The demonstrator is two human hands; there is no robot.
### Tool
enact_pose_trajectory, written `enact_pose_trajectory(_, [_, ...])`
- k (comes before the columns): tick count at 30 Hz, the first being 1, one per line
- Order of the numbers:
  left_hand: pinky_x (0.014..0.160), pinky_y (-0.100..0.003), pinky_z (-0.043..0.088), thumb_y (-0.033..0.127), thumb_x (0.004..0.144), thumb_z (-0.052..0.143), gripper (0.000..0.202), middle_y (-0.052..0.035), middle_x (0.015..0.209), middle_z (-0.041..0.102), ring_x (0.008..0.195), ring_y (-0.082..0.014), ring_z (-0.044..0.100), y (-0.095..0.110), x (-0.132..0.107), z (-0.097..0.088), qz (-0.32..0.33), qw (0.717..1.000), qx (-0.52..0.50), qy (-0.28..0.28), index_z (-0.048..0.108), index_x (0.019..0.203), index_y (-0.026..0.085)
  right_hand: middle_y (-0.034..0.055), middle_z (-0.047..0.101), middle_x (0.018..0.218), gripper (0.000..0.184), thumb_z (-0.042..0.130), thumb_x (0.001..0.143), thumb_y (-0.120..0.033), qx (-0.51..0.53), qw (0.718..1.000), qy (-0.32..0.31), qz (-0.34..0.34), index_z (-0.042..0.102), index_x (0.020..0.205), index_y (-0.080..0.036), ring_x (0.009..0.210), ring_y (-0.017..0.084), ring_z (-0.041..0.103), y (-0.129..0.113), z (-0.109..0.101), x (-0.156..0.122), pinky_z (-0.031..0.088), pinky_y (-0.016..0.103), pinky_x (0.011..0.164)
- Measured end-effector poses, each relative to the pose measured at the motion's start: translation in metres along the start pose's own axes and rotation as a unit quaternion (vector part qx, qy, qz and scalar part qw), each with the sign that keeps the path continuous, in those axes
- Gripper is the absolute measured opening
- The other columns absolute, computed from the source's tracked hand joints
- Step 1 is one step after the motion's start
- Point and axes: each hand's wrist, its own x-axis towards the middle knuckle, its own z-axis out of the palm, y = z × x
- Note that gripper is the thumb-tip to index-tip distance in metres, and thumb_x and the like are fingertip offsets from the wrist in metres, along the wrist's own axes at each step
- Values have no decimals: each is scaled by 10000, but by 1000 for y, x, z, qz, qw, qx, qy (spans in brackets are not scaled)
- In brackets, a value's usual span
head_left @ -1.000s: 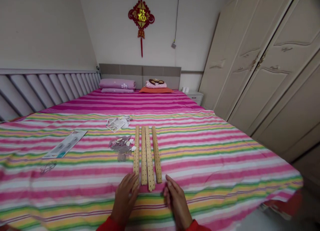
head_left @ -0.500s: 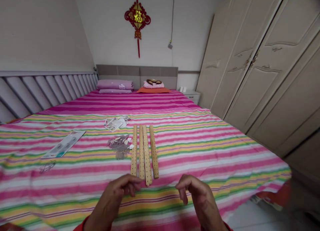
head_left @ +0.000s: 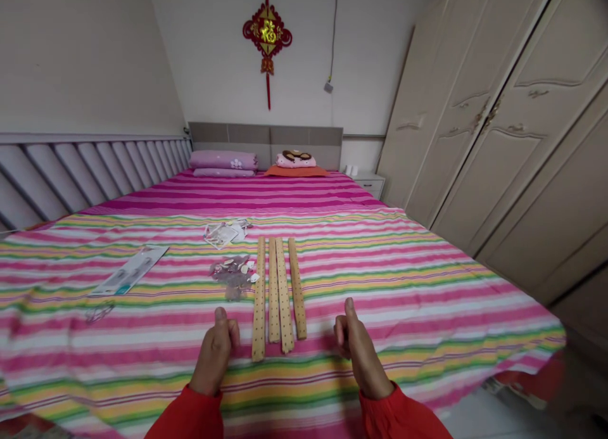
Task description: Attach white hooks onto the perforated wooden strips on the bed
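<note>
Several long, pale wooden strips dotted with small holes lie lengthwise on the striped sheet, among them a left strip (head_left: pixel 259 299) and a right strip (head_left: pixel 297 290). My left hand (head_left: pixel 213 351) is held just left of their near ends, thumb raised and fingers curled in, with nothing visible in it. On the other side, my right hand (head_left: pixel 357 347) makes the same thumb-up fist, apart from the strips and visibly holding nothing. Left of the strips lies a heap of small clear bags (head_left: pixel 232 275) with whitish pieces.
Farther back are some white-and-clear packets (head_left: pixel 225 234). A long flat package (head_left: pixel 130 271) lies at left, with a thin wiry item (head_left: pixel 99 311) nearer me. The striped sheet (head_left: pixel 427 312) covers the bed, bordered by a slatted rail (head_left: pixel 90 173) and wardrobe (head_left: pixel 503 141).
Both hands have gone from loosely bent, spread fingers to fists with thumbs pointing up. My left hand has drawn back from the strips' near ends, and the view has shifted slightly.
</note>
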Motion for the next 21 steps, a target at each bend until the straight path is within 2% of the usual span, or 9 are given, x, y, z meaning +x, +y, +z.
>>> enact_pose_trajectory(5, [495,-264,314,617,873,105,626,19,426,350,462,-138,389,-3,7,2,11,1000,11,-3,350,458,217,-63,213,386,691,238,783,-781,-7,1000,-20,23,331,393,-218,365,79,202,1,6,0,141,269,419])
enact_pose_trajectory(8, [516,-256,346,601,863,249,570,21,456,427,495,-141,442,-7,26,5,28,997,74,1,425,489,209,-56,218,362,709,220,771,-796,-27,998,-30,39,331,368,-223,357,85,227,6,10,4,162,275,421])
enact_pose_trajectory(10, [555,-255,381,535,837,396,445,14,534,528,558,-152,503,-13,45,9,70,988,137,6,527,575,200,-54,225,353,704,238,765,-798,-38,997,-43,45,336,366,-226,355,89,234,13,12,5,172,279,422])
enact_pose_trajectory(13, [739,-304,435,334,787,503,215,-41,827,682,810,-205,599,-21,78,16,161,962,221,17,647,863,194,-56,222,345,694,271,763,-794,-39,997,-53,50,350,366,-229,353,94,234,25,14,4,177,283,427])
enact_pose_trajectory(16, [855,-384,403,221,737,529,308,-93,990,688,985,-269,585,-22,108,23,176,931,320,12,645,1021,194,-49,247,341,697,282,766,-787,-41,996,-59,55,373,364,-226,352,98,255,35,14,4,187,286,433])
enact_pose_trajectory(21, [883,-444,353,109,672,523,435,-120,1069,670,1138,-313,509,-23,137,35,155,892,419,-62,623,1081,216,-38,295,328,693,303,769,-780,-45,995,-77,46,402,369,-222,349,106,297,46,8,11,223,288,439])
